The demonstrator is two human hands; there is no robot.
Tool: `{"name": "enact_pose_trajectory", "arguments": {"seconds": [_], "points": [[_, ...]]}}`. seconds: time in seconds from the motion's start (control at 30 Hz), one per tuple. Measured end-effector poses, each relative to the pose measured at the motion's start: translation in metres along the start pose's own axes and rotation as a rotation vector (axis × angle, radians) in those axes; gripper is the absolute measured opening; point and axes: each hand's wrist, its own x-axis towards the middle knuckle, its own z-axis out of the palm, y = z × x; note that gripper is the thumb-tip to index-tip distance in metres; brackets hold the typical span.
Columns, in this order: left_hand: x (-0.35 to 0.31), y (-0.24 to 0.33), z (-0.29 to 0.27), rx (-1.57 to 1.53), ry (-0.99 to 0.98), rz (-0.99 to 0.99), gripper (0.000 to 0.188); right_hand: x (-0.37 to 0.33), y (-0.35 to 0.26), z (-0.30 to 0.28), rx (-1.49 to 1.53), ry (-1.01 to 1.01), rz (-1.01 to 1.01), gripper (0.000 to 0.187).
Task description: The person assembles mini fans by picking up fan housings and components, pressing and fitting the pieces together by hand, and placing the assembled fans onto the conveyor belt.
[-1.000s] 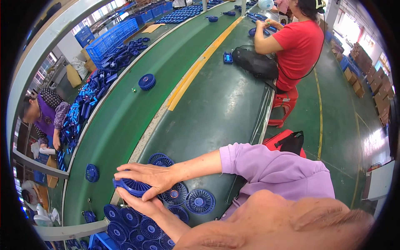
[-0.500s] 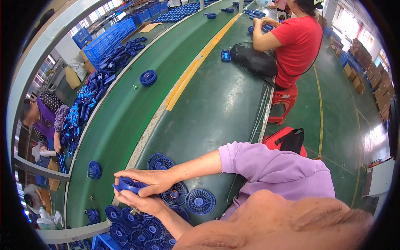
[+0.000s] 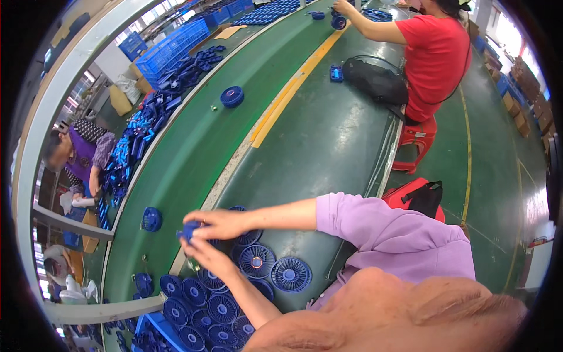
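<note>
Head view: right hand gripped a blue fan housing over the table's left edge; left hand lay half-open just below it, contact unclear.

Blk bag on grn bench; red stool alongside; blue crate.
</note>
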Motion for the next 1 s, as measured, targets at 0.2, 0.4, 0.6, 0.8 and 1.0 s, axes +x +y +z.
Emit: {"name": "enact_pose_trajectory", "arguments": {"seconds": [0.2,0.4,0.6,0.8,1.0], "points": [[-0.006,0.005,0.008,0.072,-0.293,0.101,0.053,0.016,0.054,-0.096,-0.620,0.797,-0.138,0.057],[0.018,0.013,-0.005,0.274,-0.376,0.044,0.052,0.005,0.023,-0.091,-1.093,0.657,-0.040,0.076],[0.105,-0.039,-0.017,0.646,-0.323,0.202,0.051,-0.008,0.006,-0.066,-0.746,-0.158,-0.195,0.079],[0.200,-0.125,-0.066,0.902,-0.105,0.222,0.066,-0.013,0.002,-0.023,-0.967,-0.544,0.050,0.079],[0.267,-0.162,-0.021,0.970,-0.005,0.169,0.071,-0.010,0.029,-0.043,-0.825,-0.274,0.008,0.050]]}}
